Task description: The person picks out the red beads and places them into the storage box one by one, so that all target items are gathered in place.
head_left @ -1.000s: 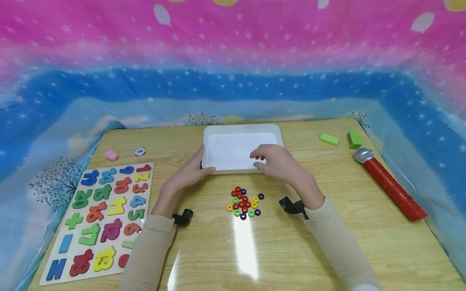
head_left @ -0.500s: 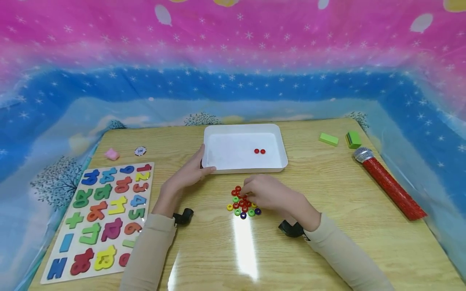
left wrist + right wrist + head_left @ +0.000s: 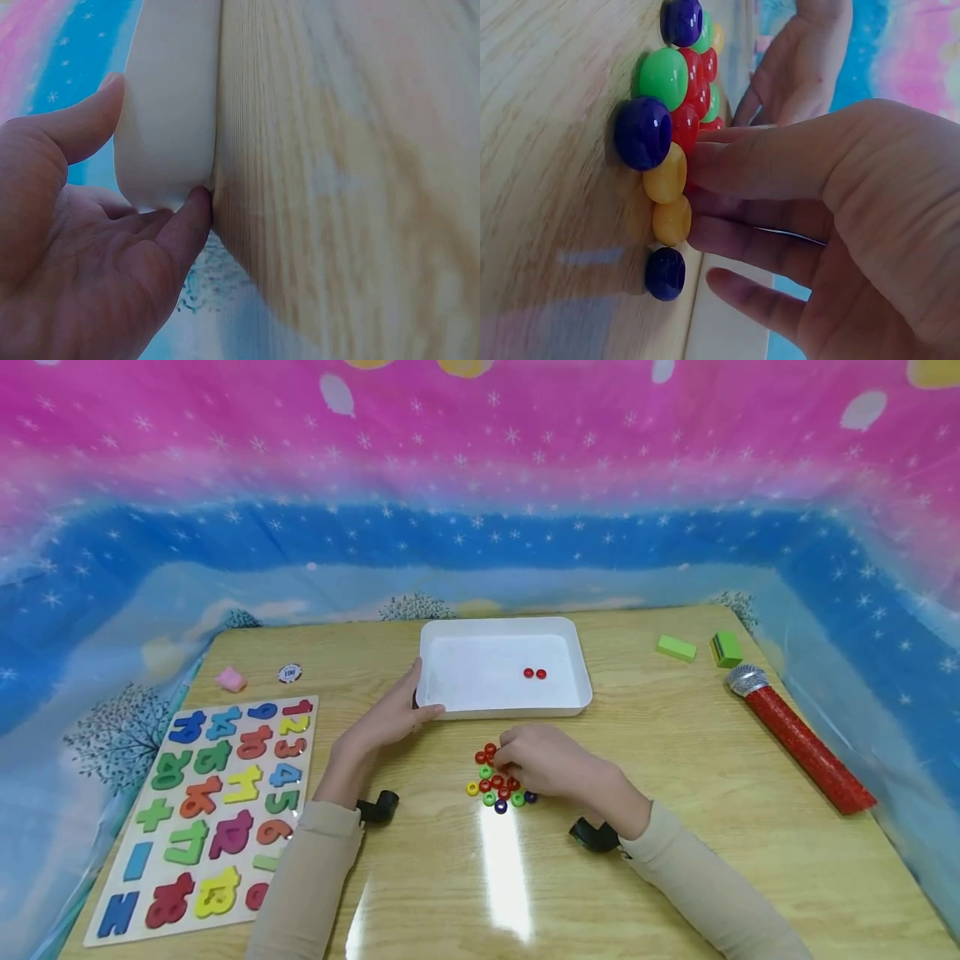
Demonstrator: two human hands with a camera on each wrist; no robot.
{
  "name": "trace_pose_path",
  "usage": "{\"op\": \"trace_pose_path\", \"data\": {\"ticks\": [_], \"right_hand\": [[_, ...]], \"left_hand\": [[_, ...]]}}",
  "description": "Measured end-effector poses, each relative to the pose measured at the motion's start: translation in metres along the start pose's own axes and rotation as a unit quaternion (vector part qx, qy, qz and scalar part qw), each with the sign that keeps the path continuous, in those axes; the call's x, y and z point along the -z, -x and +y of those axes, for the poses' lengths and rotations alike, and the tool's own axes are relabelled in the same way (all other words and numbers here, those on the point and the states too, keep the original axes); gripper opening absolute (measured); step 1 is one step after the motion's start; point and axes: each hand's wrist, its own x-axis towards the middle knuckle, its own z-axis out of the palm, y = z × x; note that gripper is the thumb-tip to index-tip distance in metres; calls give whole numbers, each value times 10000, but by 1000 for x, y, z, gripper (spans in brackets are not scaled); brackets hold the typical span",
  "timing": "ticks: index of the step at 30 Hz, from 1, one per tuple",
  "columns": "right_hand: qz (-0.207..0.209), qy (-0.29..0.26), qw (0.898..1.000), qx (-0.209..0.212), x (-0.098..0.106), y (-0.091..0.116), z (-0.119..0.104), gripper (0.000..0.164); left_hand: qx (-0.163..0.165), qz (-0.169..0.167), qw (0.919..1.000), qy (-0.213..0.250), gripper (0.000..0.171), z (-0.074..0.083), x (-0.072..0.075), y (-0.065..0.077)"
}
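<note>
A shallow white tray (image 3: 480,681) stands at the far middle of the table, with two red beads (image 3: 528,673) in it. My left hand (image 3: 384,717) grips the tray's near left corner; in the left wrist view, the thumb lies along its wall and the fingertips are at its lower edge. In front of the tray lies a loose cluster of red, green, yellow and dark purple ring-shaped beads (image 3: 497,782). My right hand (image 3: 543,762) reaches down over the cluster's right side. In the right wrist view, its thumb and fingers pinch a mostly hidden red bead beside two yellow beads (image 3: 671,219).
A number puzzle board (image 3: 168,806) lies at the left. Behind it are a pink piece (image 3: 231,678) and a poker chip (image 3: 289,672). Green blocks (image 3: 677,648) and a red microphone (image 3: 806,743) lie at the right. Patterned cloth surrounds the table.
My right hand has come from over the tray down to the bead cluster, uncovering the two red beads in the tray. My left hand has stayed at the tray's corner.
</note>
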Motion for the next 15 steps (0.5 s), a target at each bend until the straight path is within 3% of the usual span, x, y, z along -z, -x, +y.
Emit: {"op": "trace_pose_path", "data": {"ticks": [9,15], "right_hand": [[123,169,9997,-115,-6,0,0,11],[277,83,9994,-200,5,-3,2,6]], "left_hand": [[62,-64,10000,-43,91,-1,-2,1],[115,-52,9999,18,90,1,0,2]]}}
